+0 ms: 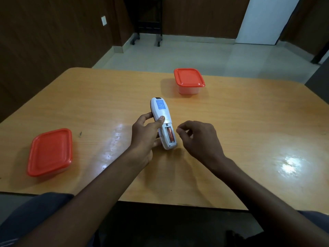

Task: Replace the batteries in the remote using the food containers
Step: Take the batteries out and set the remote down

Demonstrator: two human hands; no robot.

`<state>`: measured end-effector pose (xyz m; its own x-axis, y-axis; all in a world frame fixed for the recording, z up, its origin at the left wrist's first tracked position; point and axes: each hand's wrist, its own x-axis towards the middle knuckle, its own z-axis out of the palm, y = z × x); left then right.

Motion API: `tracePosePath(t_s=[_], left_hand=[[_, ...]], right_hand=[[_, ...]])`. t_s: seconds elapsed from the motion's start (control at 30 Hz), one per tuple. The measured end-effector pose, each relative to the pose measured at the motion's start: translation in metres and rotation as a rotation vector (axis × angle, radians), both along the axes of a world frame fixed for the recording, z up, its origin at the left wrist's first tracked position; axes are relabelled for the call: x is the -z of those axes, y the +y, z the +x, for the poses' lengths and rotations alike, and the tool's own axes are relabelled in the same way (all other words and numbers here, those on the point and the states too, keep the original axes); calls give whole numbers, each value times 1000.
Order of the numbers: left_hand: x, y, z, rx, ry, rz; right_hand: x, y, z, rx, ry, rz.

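Left hand (146, 134) grips remote (162, 122) mid-desk (249, 139), one battery (170, 134) showing; right hand (197, 138) beside it, fingertips pinched together, holding nothing visible.

Front face of the remote (162, 122) turned away, buttons hidden. Blue label print too small to read. One slot of the open battery bay hidden behind the left hand's (145, 138) thumb; only one battery (170, 134) seen. Right hand (197, 138) curled, fingertips pinched, too small to tell whether anything was held. Insides of both red-lidded containers, near (50, 152) and far (189, 81), hidden under lids. Table (249, 139) cut off at the left and right edges.
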<state>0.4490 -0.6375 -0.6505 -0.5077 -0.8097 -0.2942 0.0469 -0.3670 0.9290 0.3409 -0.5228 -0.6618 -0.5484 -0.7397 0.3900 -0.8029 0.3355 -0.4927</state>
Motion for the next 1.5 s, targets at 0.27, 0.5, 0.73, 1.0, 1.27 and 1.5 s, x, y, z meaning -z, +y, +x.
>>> tracePosePath(t_s=[0.27, 0.5, 0.73, 1.0, 1.27, 1.5], left_hand=[[0, 7, -1, 33, 4, -51], [-6, 6, 1, 60, 43, -83], [-2, 14, -3, 44, 25, -67], [5, -11, 2, -1, -108, -58], [13, -30, 1, 92, -355, -210], [3, -45, 9, 95, -652, -561]], right_hand=[[-4, 2, 7, -49, -284, -58], [-4, 3, 6, -26, -212, -137], [5, 2, 10, 31, 38, -159], [7, 2, 1, 101, 14, 142], [12, 0, -7, 100, 144, 197], [-2, 0, -22, 123, 59, 85]])
